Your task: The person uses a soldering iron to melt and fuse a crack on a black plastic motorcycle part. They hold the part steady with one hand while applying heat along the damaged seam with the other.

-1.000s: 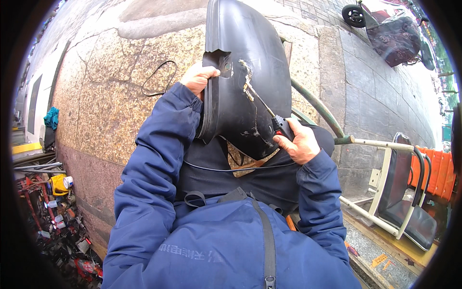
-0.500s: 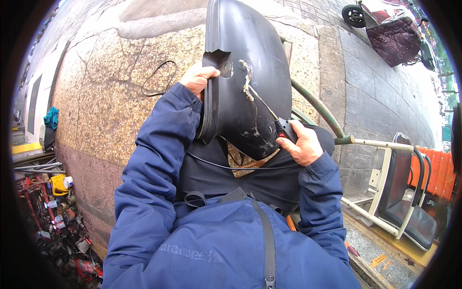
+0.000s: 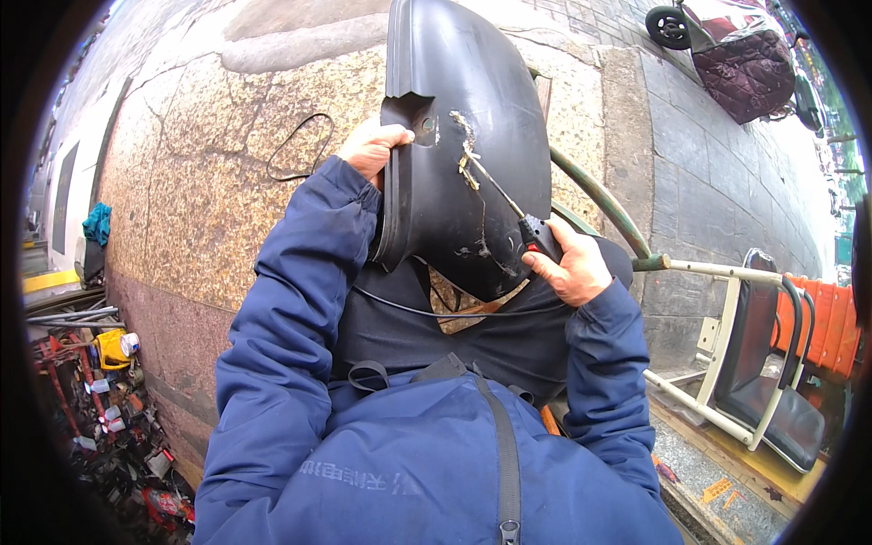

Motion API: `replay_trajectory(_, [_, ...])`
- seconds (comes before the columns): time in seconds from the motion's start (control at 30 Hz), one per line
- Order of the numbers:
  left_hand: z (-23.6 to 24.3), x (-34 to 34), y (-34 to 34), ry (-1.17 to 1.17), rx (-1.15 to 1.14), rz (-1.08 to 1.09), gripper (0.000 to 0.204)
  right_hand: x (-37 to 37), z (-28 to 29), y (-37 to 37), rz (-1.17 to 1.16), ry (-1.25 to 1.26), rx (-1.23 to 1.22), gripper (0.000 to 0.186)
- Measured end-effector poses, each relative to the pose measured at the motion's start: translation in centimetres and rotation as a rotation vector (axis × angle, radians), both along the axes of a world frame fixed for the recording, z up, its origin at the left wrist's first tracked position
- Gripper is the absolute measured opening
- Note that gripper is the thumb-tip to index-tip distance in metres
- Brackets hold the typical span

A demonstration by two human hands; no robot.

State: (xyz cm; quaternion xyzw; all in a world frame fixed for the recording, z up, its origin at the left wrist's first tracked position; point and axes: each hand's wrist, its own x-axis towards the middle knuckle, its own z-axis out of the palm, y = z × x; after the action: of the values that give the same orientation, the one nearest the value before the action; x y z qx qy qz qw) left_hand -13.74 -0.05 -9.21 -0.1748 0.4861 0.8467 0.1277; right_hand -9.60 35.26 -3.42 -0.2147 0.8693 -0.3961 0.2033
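A large curved black plastic shell (image 3: 495, 82) rests across my lap, with a broken notch in its left rim. My left hand (image 3: 371, 148) is closed on that rim, thumb just below the notch. My right hand (image 3: 577, 268) grips the black handle of a soldering iron (image 3: 538, 238) with a red button. Its thin metal shaft slants up and left, and the tip touches a rough whitish-brown seam (image 3: 468, 150) on the shell. Below the seam a thin crack and scuffs run down the surface. A black cable (image 3: 427, 316) crosses my thighs.
A green metal bar (image 3: 599, 195) curves beside the shell. To the right stands a black padded chair (image 3: 767, 381) by an orange barrier (image 3: 817, 318). Mixed parts (image 3: 109, 400) are heaped at the lower left. A black cord loop (image 3: 300, 150) lies on the pavement; a covered scooter (image 3: 740, 68) stands behind.
The soldering iron and my right hand have shifted very slightly, the tip staying at the seam. My left hand and the shell are almost unmoved.
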Motion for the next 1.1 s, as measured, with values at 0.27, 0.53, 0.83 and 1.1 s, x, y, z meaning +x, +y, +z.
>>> replay_trajectory(0.27, [0.3,0.0,-0.2,-0.022,0.003,-0.044,0.004,-0.9,0.3,-0.2,0.023,0.034,0.03,0.04])
replay_trajectory(0.53, [-0.1,0.0,-0.5,-0.008,0.003,-0.037,0.005,-0.3,-0.1,0.3,-0.007,-0.046,-0.014,0.041])
replay_trajectory(0.83, [-0.3,0.0,-0.5,-0.006,-0.005,-0.026,0.007,-1.2,0.0,-0.3,0.011,0.042,-0.002,0.038])
replay_trajectory(1.1, [0.7,0.3,0.0,-0.025,-0.02,0.005,0.007,-0.4,-0.3,0.3,-0.007,0.017,-0.054,0.039])
